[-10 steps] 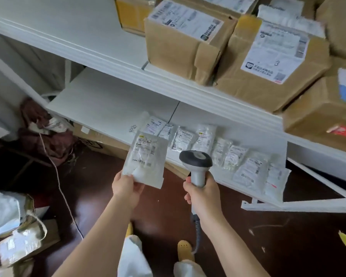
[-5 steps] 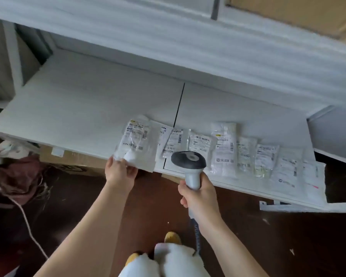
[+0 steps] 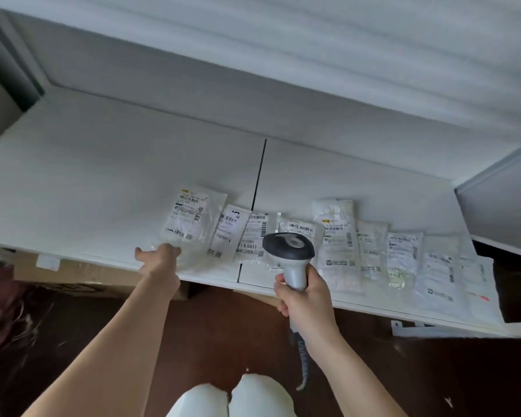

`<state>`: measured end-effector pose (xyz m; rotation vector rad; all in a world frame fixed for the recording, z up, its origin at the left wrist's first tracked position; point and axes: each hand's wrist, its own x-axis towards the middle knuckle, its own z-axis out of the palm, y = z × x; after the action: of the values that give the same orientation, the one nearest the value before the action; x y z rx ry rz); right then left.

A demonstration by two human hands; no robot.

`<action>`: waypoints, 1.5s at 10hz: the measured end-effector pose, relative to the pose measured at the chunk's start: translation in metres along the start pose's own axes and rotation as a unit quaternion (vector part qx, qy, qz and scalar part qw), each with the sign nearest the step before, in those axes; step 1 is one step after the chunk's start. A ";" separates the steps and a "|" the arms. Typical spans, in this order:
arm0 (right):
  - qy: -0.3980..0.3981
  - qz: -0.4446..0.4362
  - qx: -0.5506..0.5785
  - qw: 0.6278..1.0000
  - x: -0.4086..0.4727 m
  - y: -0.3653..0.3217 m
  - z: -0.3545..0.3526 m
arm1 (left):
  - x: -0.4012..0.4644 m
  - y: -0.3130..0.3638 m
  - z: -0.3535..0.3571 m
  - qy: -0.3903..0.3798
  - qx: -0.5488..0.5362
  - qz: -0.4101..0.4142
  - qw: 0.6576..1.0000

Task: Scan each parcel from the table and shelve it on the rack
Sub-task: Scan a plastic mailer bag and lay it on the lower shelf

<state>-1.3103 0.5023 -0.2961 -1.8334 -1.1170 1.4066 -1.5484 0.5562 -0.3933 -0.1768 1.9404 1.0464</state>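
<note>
Parcels, about nine, in one row on one shelf.

Soft, even daylight, fairly bright; source not in view. White flat rack shelf reads pale grey-blue, slightly washed out. Underside of the shelf above, across the top of the frame, is smeared with streaky motion blur. Dark brown floor at bottom is dim, with little detail. Clear plastic parcel bags with printed labels give mild glare; bags at right are soft, print unreadable. Wide-angle bending bows shelf edges toward the frame corners. Lower left heavily blurred.
</note>
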 end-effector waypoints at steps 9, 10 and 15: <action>0.334 0.040 0.223 0.915 -0.313 -0.064 -0.391 | -0.590 -0.096 0.112 -0.478 0.385 -0.012 0.789; 0.400 0.044 0.268 0.875 -0.349 -0.023 -0.472 | -0.679 -0.161 0.151 -0.513 0.425 0.020 0.746; 0.624 0.004 0.354 0.697 -0.542 0.148 -0.892 | -1.062 -0.520 0.328 -0.621 0.547 0.055 0.558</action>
<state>-0.4700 0.0030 0.0992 -1.5742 0.1676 0.1954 -0.4579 0.1818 0.0276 1.1162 0.8620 -0.2705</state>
